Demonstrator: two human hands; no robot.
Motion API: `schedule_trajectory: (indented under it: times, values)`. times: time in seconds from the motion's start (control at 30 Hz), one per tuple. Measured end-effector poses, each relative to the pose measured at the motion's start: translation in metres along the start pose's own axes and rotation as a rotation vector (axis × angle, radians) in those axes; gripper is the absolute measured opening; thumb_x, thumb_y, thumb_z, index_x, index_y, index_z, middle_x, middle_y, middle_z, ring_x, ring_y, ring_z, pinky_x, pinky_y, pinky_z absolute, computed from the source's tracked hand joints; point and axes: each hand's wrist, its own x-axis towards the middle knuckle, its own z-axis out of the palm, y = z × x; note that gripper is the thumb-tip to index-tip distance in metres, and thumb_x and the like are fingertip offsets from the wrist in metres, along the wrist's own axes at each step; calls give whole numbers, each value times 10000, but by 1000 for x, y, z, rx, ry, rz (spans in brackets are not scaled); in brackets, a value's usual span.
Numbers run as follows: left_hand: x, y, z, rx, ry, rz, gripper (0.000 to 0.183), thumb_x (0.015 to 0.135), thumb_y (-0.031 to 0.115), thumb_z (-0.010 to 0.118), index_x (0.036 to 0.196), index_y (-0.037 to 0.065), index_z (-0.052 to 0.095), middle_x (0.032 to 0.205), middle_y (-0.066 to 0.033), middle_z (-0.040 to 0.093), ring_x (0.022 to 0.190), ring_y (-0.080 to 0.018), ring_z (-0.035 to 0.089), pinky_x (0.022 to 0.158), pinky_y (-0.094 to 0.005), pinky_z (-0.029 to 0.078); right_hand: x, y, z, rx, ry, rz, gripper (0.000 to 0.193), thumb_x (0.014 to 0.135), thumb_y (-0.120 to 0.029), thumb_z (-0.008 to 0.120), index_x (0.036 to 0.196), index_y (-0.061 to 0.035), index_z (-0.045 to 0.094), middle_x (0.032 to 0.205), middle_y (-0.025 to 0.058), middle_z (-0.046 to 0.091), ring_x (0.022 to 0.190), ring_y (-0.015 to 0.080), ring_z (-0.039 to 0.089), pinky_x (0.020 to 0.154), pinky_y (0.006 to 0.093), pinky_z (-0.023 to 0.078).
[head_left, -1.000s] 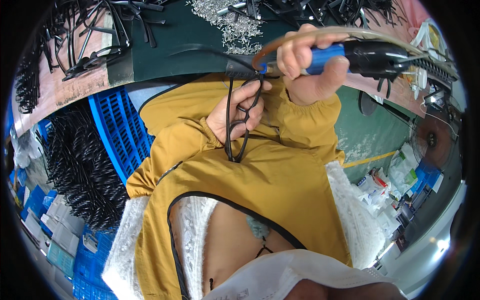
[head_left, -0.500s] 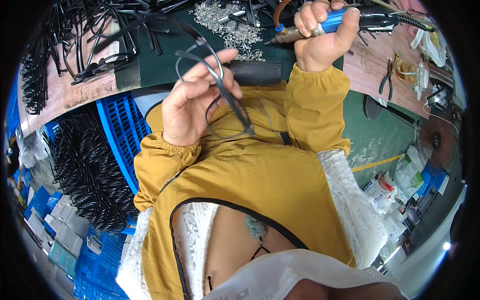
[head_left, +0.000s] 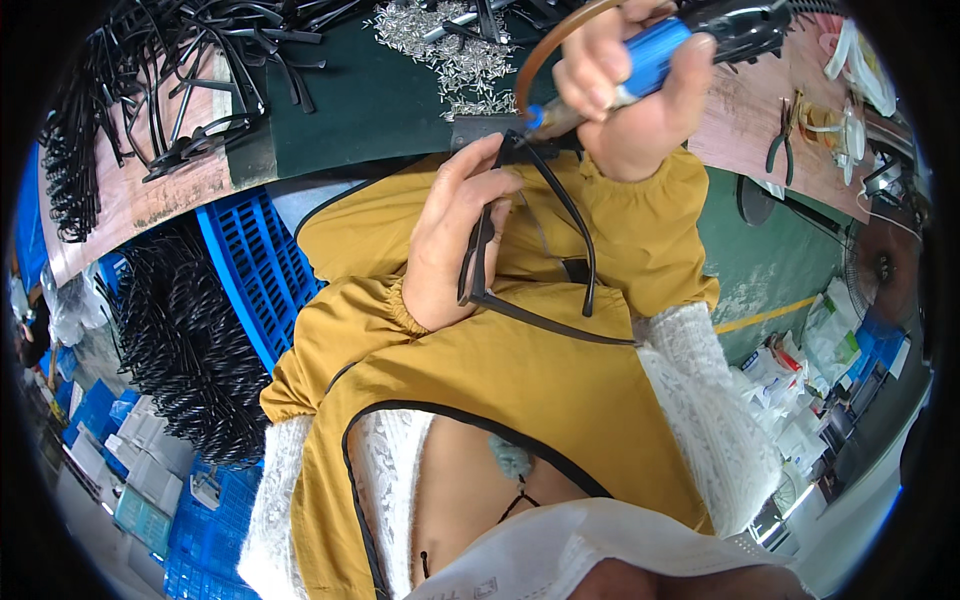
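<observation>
My left hand (head_left: pixel 440 245) is closed on a dark eyeglass frame (head_left: pixel 588 245), fingers near its upper end at the edge of the bench. Both temples are spread, one pointing down and the other toward the lower right. In my right hand (head_left: pixel 640 125) is a powered screwdriver (head_left: pixel 658 55) with a blue grip and black body. Its tip meets or nearly meets the hinge end of the frame; exact contact is too small to make out. A dark block (head_left: pixel 475 130) lies at the bench edge behind the fingertips.
Small silvery screws (head_left: pixel 450 65) are heaped on the green mat (head_left: pixel 340 100). Black eyeglass frames (head_left: pixel 200 80) pile up on the left. Pliers (head_left: pixel 782 145) rest at right. Below the bench are a blue basket (head_left: pixel 255 260), bundled black frames (head_left: pixel 190 350) and a fan (head_left: pixel 880 265).
The left hand has moved right and turned the eyeglass frame, bringing its hinge end to the bench edge. The right hand has tilted the screwdriver and brought its tip down to that end.
</observation>
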Motion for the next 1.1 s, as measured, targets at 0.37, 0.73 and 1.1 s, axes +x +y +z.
schedule_trajectory:
  times: [0.37, 0.73, 1.1]
  values:
    - [3, 8, -13, 213, -257, 3, 408, 807, -96, 622, 1194, 30, 647, 1433, -346, 535, 1052, -417, 704, 849, -404, 584, 0, 8, -9, -25, -109, -42, 398, 1024, -546, 562, 1259, -231, 619, 775, 0, 503, 573, 137, 472, 470, 252, 350]
    - [-5, -15, -3, 189, -158, 132, 391, 797, -89, 656, 1161, 52, 663, 1407, -311, 584, 988, -398, 724, 798, -391, 588, 11, 17, -5, -8, -25, 30, 319, 1063, -436, 557, 1056, -122, 500, 739, 51, 487, 507, 122, 431, 402, 241, 304]
    - [17, -1, -19, 22, -120, 158, 312, 786, -186, 570, 1023, 15, 601, 1275, -207, 615, 1243, -386, 617, 1042, -402, 482, -52, -30, 6, -68, -168, 324, 486, 1002, -547, 593, 1328, -189, 546, 790, 9, 479, 558, 109, 441, 448, 226, 311]
